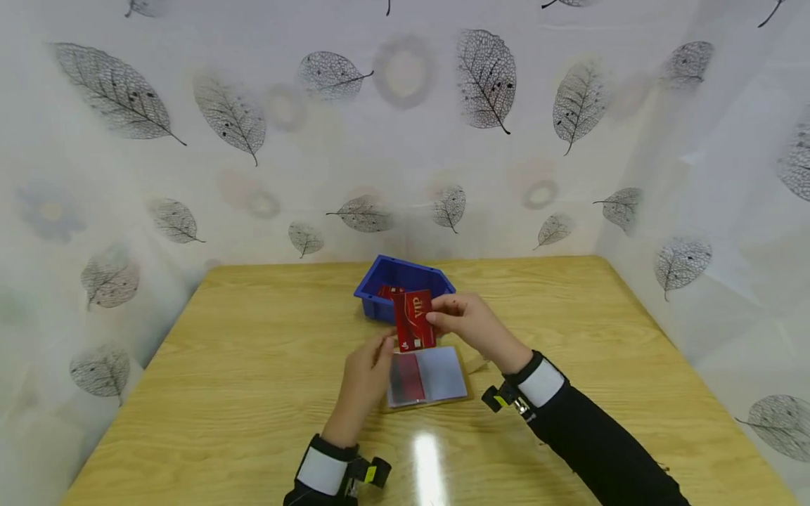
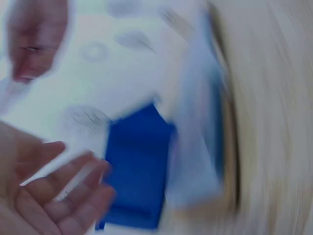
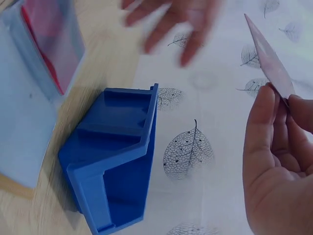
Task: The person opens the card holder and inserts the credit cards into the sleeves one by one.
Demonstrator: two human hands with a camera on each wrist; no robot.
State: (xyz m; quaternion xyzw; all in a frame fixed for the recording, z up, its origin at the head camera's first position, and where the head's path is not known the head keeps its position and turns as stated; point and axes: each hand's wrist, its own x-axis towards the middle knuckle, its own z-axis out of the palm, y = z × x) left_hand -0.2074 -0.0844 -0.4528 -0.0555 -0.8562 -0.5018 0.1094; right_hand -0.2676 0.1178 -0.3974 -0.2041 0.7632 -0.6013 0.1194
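A red card [image 1: 413, 318] with gold VIP lettering is pinched between the thumb and fingers of my right hand [image 1: 471, 325], raised above the table. The right wrist view shows the card [image 3: 269, 61] almost edge-on, with my right hand [image 3: 279, 166] holding one end. My left hand [image 1: 365, 372] is by the card's lower corner, fingers spread and loosely bent in the left wrist view. Below the card lies an opened card holder [image 1: 444, 372] with clear sleeves. A red card [image 1: 411, 376] shows through its left sleeve.
Just behind the hands stands a blue plastic bin [image 1: 373, 306] with red cards [image 1: 387, 290] inside. Everything rests on a wood-grain table [image 1: 266, 337]. A pale curtain [image 1: 405, 154] printed with leaves hangs round the back and sides.
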